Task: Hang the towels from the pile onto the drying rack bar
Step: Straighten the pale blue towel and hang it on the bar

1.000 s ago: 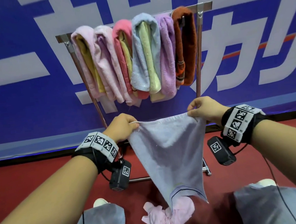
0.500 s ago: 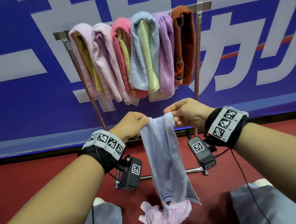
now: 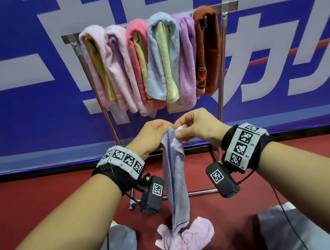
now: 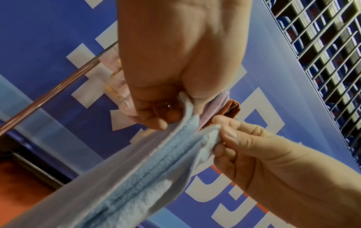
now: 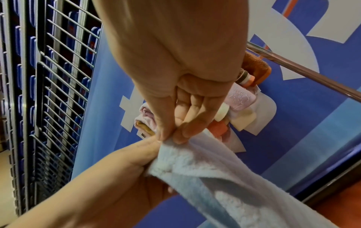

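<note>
Pale blue terry towel [image 3: 175, 176] pinched at top corners by left hand [image 3: 151, 136] and right hand [image 3: 198, 127], knuckles together, folded lengthwise, hanging near drying rack [image 3: 221, 79]; fluffy pink towel [image 3: 191, 241] crumpled on floor below.

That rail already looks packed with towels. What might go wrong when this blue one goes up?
The rack bar shows almost no bare metal, so the light blue towel may bunch over or dislodge a neighbour like the brown towel. Its lower end touches the pink towel on the floor and might drag it. Left hand and right hand pinch only corners, which could slip.
</note>
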The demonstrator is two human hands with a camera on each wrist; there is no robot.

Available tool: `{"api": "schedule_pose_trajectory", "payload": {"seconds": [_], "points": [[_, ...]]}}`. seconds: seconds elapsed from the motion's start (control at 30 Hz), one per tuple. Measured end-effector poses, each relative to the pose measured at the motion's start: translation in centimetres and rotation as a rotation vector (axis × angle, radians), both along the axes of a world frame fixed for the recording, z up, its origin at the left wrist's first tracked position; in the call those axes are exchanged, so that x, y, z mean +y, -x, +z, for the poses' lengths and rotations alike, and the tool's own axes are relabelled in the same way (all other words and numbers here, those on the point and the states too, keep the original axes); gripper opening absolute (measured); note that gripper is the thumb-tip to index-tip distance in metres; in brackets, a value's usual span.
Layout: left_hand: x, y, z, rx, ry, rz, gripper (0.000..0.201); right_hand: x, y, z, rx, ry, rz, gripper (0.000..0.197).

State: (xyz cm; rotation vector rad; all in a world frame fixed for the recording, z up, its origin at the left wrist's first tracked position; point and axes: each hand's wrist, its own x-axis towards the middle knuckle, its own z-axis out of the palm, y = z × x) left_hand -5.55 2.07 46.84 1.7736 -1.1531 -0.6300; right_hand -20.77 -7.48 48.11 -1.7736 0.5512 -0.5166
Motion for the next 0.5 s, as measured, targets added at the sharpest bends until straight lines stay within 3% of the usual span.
{"api": "schedule_pose_trajectory", "payload": {"seconds": [0.3, 0.5], "points": [[-0.1, 0.4, 0.4, 0.102, 0.158, -0.07, 0.014, 0.3, -0.8, 0.0, -0.19, -0.151, -0.045, 0.005], [-0.2, 1.2, 0.7, 0.132, 0.147, -0.058, 0.011, 0.3, -1.2, -0.7, -0.209, -0.189, -0.114, 0.008]]}}
